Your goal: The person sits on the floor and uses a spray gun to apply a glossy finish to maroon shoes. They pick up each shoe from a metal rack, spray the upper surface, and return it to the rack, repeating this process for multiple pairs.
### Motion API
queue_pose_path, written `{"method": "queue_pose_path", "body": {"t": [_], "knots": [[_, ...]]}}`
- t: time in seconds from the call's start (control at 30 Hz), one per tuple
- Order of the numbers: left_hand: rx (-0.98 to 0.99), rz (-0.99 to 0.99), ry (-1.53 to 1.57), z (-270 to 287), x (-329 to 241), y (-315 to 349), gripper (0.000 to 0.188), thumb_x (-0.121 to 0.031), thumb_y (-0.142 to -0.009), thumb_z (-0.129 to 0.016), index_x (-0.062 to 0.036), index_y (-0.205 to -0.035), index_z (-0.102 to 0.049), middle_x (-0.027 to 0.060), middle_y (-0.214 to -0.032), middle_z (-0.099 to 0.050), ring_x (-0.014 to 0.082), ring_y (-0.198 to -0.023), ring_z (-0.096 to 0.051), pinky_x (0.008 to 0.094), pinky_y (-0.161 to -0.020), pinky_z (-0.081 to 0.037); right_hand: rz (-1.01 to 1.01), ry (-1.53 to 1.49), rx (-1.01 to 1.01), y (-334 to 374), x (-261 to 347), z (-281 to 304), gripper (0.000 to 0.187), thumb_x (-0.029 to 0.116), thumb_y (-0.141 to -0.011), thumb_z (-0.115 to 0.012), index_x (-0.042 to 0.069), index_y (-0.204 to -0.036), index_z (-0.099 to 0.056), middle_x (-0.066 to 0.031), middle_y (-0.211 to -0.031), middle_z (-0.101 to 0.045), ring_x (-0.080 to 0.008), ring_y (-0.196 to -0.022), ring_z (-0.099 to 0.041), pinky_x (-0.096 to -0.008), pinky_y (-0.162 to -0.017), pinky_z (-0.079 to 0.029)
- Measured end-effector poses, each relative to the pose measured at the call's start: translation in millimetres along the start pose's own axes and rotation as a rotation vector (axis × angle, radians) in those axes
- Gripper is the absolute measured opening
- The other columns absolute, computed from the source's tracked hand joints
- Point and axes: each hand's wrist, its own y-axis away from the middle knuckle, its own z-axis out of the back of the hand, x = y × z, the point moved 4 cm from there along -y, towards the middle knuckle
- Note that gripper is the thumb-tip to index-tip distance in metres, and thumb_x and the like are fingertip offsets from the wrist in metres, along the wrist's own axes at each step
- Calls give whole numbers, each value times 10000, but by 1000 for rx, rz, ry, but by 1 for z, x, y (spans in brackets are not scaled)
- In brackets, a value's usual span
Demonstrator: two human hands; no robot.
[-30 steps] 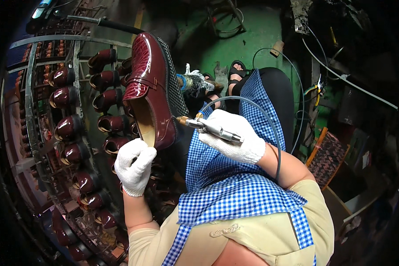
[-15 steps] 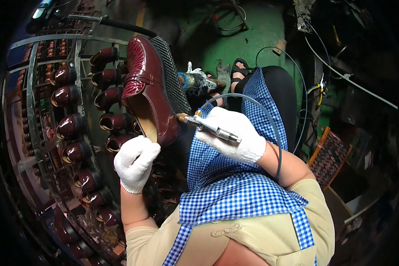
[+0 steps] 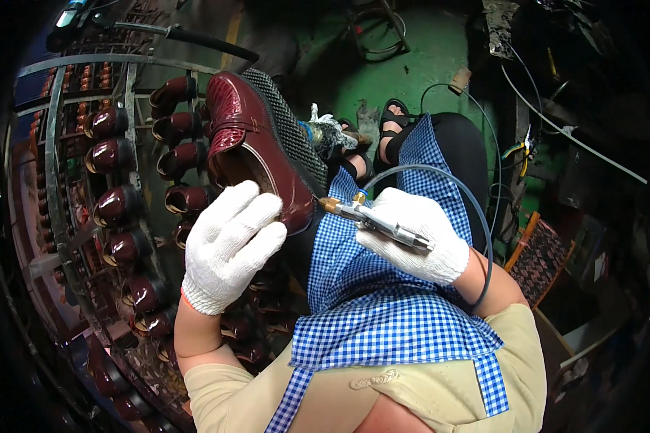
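Note:
A glossy dark red loafer (image 3: 280, 167), with a textured toe, a strap and a dark patterned sole edge, is tilted toe-away in front of me. My left hand (image 3: 231, 245), in a white knit glove, has its fingers stretched out over the shoe's opening near the heel; contact is hard to judge. In my gloved right hand (image 3: 414, 234) is a small metal spray gun (image 3: 383, 222) with a brass nozzle. Its tip is close to the shoe's heel side. A grey hose (image 3: 464, 189) curves from the gun over my right forearm. What supports the shoe is hidden.
A metal rack (image 3: 128, 94) on the left carries several rows of similar shoes. A dark bar (image 3: 213, 45) crosses beyond the toe. Yellow-handled pliers (image 3: 518, 149) hang at the right, above a patterned chair (image 3: 542, 256). A checked apron (image 3: 383, 325) covers my lap.
My left hand has gone from curled at the heel edge to fingers spread over the opening. The shoe has shifted slightly nearer and right. My right hand with the spray gun has moved right.

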Motion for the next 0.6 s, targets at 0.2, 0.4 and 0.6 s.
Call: {"method": "queue_pose_path", "body": {"t": [0.2, 0.4, 0.6], "knots": [[135, -20, 45, -1, 2, -28, 647, -47, -616, -912, -122, -1194, -632, 114, -1327, -689, 399, -1325, -631, 582, -1153, -471, -1, -28, -75, 7, 3, 13, 198, 317, -966, -764, 120, -973, -750, -69, -838, -647, -251, -719, -652, -364, -634, -544], [154, -3, 71, -1, 2, -59, 740, -46, -628, -918, -127, -1293, -603, 128, -1318, -644, 401, -1310, -617, 617, -1184, -408, -49, 15, -158, 6, 6, 30, 183, 243, -926, -807, 78, -954, -734, -80, -823, -650, -260, -742, -660, -369, -658, -553], [43, 20, 113, -7, 11, -88, 656, -68, -784, -864, -98, -1364, -560, 172, -1266, -619, 419, -1166, -621, 574, -1085, -475, -54, 30, -261, -10, 7, 47, 135, 132, -902, -818, 39, -951, -733, -116, -810, -658, -291, -748, -664, -381, -676, -552]]}}
